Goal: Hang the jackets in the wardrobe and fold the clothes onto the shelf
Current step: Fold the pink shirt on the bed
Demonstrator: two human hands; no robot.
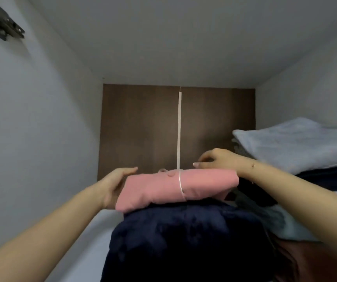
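A folded pink garment (169,187) lies on top of a folded navy garment (183,237) on the white wardrobe shelf (102,224). My left hand (115,185) presses flat against the pink garment's left end, fingers straight. Above the garment's far right corner hovers my right hand (214,158), fingers loosely bent, thumb and fingertips close together; whether it touches the cloth cannot be told. A thin white band runs over the pink garment's middle.
A stack with a light blue folded cloth (297,143) on dark items sits at the right. A brown garment (309,261) lies at the lower right. The brown back panel (143,127) and grey side walls enclose the shelf; a door hinge (3,23) is upper left.
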